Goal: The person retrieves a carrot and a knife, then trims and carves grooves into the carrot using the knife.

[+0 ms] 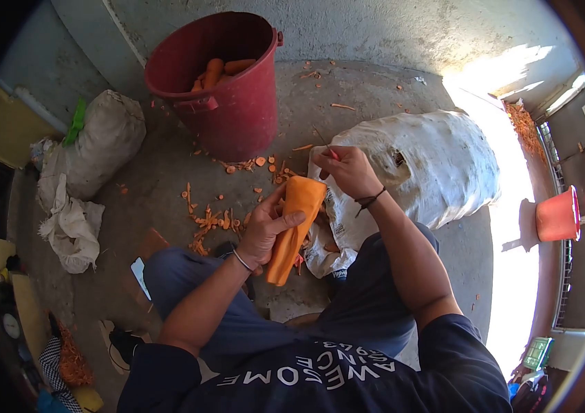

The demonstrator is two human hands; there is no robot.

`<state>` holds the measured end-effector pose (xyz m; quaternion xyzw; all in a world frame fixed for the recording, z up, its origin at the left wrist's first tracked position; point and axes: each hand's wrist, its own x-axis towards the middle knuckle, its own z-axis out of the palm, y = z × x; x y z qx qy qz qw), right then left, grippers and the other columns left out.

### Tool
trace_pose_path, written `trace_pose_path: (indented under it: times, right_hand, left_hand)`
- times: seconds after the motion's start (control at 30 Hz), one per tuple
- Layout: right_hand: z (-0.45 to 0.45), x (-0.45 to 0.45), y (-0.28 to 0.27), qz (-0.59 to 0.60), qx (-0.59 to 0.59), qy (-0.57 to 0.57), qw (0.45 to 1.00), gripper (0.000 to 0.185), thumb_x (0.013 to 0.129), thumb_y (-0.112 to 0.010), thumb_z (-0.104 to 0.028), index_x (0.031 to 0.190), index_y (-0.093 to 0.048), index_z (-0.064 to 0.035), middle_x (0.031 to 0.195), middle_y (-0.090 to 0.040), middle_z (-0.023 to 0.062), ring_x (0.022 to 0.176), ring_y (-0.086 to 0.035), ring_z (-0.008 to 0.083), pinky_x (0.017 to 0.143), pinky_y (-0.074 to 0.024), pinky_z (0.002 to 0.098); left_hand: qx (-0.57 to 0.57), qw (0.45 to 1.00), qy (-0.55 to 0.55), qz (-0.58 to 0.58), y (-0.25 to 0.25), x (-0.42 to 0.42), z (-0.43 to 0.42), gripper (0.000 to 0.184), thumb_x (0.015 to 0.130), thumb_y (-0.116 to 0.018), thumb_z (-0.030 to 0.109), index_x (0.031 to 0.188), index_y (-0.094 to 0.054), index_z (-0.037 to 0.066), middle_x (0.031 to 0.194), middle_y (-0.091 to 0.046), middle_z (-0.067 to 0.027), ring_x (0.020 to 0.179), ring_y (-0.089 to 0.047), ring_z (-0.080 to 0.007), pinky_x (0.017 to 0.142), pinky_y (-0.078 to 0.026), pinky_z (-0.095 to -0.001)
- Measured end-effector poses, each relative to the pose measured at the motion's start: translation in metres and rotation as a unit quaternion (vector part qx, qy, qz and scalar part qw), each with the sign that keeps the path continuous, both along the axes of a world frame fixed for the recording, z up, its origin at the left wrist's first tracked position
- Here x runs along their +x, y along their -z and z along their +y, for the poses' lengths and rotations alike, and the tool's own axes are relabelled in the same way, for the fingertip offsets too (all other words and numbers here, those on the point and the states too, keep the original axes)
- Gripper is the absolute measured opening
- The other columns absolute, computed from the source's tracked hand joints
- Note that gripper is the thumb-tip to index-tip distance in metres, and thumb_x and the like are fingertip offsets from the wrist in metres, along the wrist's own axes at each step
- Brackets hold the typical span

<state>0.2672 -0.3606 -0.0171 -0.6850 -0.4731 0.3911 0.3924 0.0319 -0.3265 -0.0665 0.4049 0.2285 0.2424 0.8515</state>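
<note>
My left hand point(268, 228) is wrapped round a large peeled carrot point(298, 224), its thick end upward and its narrower end toward my lap. Just right of the carrot's top, my right hand point(356, 173) is closed on a small knife with a red handle point(334, 155). The thin blade points up and away from the carrot. Carrot slices and peelings point(220, 219) lie scattered on the floor beyond my left hand. Beside my right hand lies a big white sack point(430, 165) with a small hole in its side.
A dark red bin point(244, 117) with carrots point(214, 70) inside stands against the wall. On the left are a tied sack point(103, 144) and a crumpled sack point(72, 234). A phone-like object point(140, 277) lies by my left knee. An orange-red bucket point(558, 213) is at the right.
</note>
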Motion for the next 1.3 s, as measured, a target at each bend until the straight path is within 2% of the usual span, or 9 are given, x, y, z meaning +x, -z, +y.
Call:
trace_pose_path:
  times: [0.07, 0.2, 0.3, 0.37, 0.47, 0.7, 1.0, 1.13, 1.3]
  right_hand:
    - [-0.001, 0.000, -0.010, 0.129, -0.033, 0.024, 0.991, 0.049, 0.097, -0.080, -0.041, 0.115, -0.077, 0.0052, 0.092, -0.078, 0.0116, 0.082, -0.068, 0.0145, 0.070, -0.0544, 0.0348]
    - [-0.008, -0.005, 0.005, 0.036, -0.057, -0.085, 0.994, 0.049, 0.097, -0.081, -0.038, 0.121, -0.076, 0.0040, 0.097, -0.077, 0.0090, 0.082, -0.069, 0.0153, 0.071, -0.0549, 0.0345]
    - [-0.009, -0.002, 0.012, 0.172, -0.024, -0.048, 0.984, 0.053, 0.095, -0.083, -0.037, 0.126, -0.074, 0.0040, 0.091, -0.073, 0.0054, 0.072, -0.064, 0.0111, 0.061, -0.0497, 0.0296]
    - [-0.011, 0.004, 0.009, 0.344, -0.012, -0.046, 0.938, 0.051, 0.096, -0.083, -0.035, 0.128, -0.073, 0.0032, 0.083, -0.067, 0.0006, 0.057, -0.052, 0.0064, 0.051, -0.0382, 0.0247]
    - [-0.010, 0.000, 0.009, 0.361, -0.008, -0.016, 0.932, 0.054, 0.097, -0.081, -0.031, 0.137, -0.068, 0.0019, 0.077, -0.061, -0.0047, 0.049, -0.040, 0.0028, 0.045, -0.0276, 0.0239]
    - [-0.003, 0.015, 0.014, 0.248, 0.039, 0.079, 0.965, 0.033, 0.104, -0.072, -0.034, 0.110, -0.073, -0.0012, 0.080, -0.072, 0.0051, 0.048, -0.042, 0.0041, 0.045, -0.0299, 0.0244]
    - [-0.004, 0.004, 0.012, 0.113, -0.001, -0.004, 0.994, 0.020, 0.101, -0.076, -0.024, 0.102, -0.072, -0.0039, 0.078, -0.064, -0.0034, 0.057, -0.047, 0.0035, 0.051, -0.0356, 0.0237]
    - [-0.004, 0.008, 0.018, 0.147, -0.013, 0.018, 0.989, 0.015, 0.100, -0.076, -0.019, 0.099, -0.070, -0.0049, 0.076, -0.061, -0.0049, 0.059, -0.048, 0.0028, 0.051, -0.0361, 0.0228]
    - [-0.007, 0.002, 0.007, 0.196, -0.072, 0.016, 0.978, 0.028, 0.107, -0.068, -0.034, 0.105, -0.069, -0.0057, 0.075, -0.060, -0.0032, 0.058, -0.048, 0.0032, 0.050, -0.0355, 0.0233]
  left_hand:
    - [-0.027, 1.000, 0.000, 0.008, -0.003, 0.003, 0.000, 0.067, 0.101, -0.075, 0.021, 0.159, -0.043, 0.007, 0.120, -0.071, -0.0077, 0.102, -0.072, -0.0159, 0.084, -0.061, -0.0315]
    - [-0.085, 0.996, 0.003, 0.015, -0.007, 0.004, 0.001, 0.066, 0.103, -0.072, 0.024, 0.160, -0.042, 0.010, 0.124, -0.069, -0.0100, 0.103, -0.072, -0.0177, 0.085, -0.061, -0.0327]
    - [-0.211, 0.974, 0.024, -0.085, -0.018, 0.006, 0.007, 0.062, 0.106, -0.066, 0.024, 0.161, -0.041, 0.011, 0.127, -0.069, -0.0115, 0.103, -0.073, -0.0208, 0.084, -0.062, -0.0339]
    - [-0.190, 0.977, 0.033, -0.095, -0.022, 0.008, 0.007, 0.058, 0.108, -0.064, 0.027, 0.159, -0.042, 0.010, 0.125, -0.069, -0.0117, 0.102, -0.073, -0.0218, 0.084, -0.062, -0.0341]
    - [-0.141, 0.986, 0.016, -0.084, -0.020, 0.007, 0.006, 0.055, 0.110, -0.060, 0.033, 0.157, -0.046, 0.010, 0.122, -0.071, -0.0121, 0.100, -0.074, -0.0225, 0.081, -0.064, -0.0345]
    - [-0.188, 0.978, 0.020, -0.086, 0.000, -0.005, 0.018, 0.049, 0.110, -0.056, 0.044, 0.139, -0.058, 0.004, 0.109, -0.072, -0.0120, 0.088, -0.075, -0.0213, 0.071, -0.064, -0.0354]
    - [-0.220, 0.974, -0.026, -0.043, -0.006, -0.001, 0.019, 0.053, 0.113, -0.044, 0.050, 0.129, -0.061, 0.003, 0.102, -0.070, -0.0124, 0.081, -0.072, -0.0219, 0.065, -0.061, -0.0348]
    - [-0.204, 0.978, -0.023, -0.033, -0.003, 0.000, 0.020, 0.053, 0.112, -0.045, 0.051, 0.129, -0.060, 0.003, 0.103, -0.070, -0.0128, 0.082, -0.072, -0.0222, 0.065, -0.061, -0.0349]
    - [-0.164, 0.984, -0.021, -0.064, 0.002, 0.002, 0.022, 0.050, 0.110, -0.053, 0.049, 0.131, -0.060, 0.005, 0.108, -0.071, -0.0134, 0.086, -0.074, -0.0216, 0.071, -0.063, -0.0349]
